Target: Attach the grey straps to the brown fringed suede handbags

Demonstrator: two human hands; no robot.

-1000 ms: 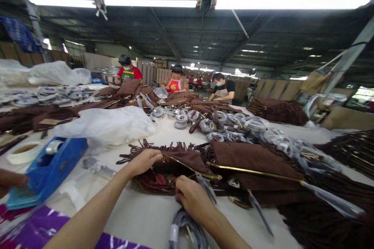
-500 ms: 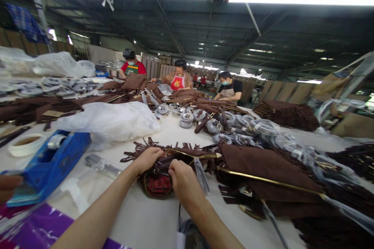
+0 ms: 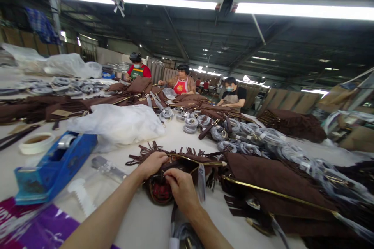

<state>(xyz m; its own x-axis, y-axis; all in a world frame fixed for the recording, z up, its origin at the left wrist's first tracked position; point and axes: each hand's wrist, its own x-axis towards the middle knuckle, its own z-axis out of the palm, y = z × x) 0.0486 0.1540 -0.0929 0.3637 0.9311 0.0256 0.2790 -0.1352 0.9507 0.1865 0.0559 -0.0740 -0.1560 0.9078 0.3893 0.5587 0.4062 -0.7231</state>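
A brown fringed bag (image 3: pixel 187 160) with a gold zipper lies in front of me on the white table, its opening facing me. Red plaid lining (image 3: pixel 161 191) shows inside. My left hand (image 3: pixel 153 164) is closed on the bag's upper edge at the left of the opening. Close beside it, my right hand (image 3: pixel 181 190) is closed in a pinch over the opening; whatever lies between those fingertips is too dark to make out. A plastic-wrapped zipper pull (image 3: pixel 201 182) hangs just right of that hand. Below it a dark strap (image 3: pixel 173 218) runs down to a wrapped coil.
A blue tape dispenser (image 3: pixel 55 167), a tape roll (image 3: pixel 36 142) and a white plastic bag (image 3: pixel 122 124) are at left. More brown bags (image 3: pixel 271 179) are stacked at right, behind them wrapped coiled straps (image 3: pixel 233 126). Several co-workers (image 3: pixel 182 81) are across the table.
My right fingertips have shifted slightly left, closer to my left hand, which keeps its hold. A hand by the tape dispenser has left the view. The whole view has shifted a little.
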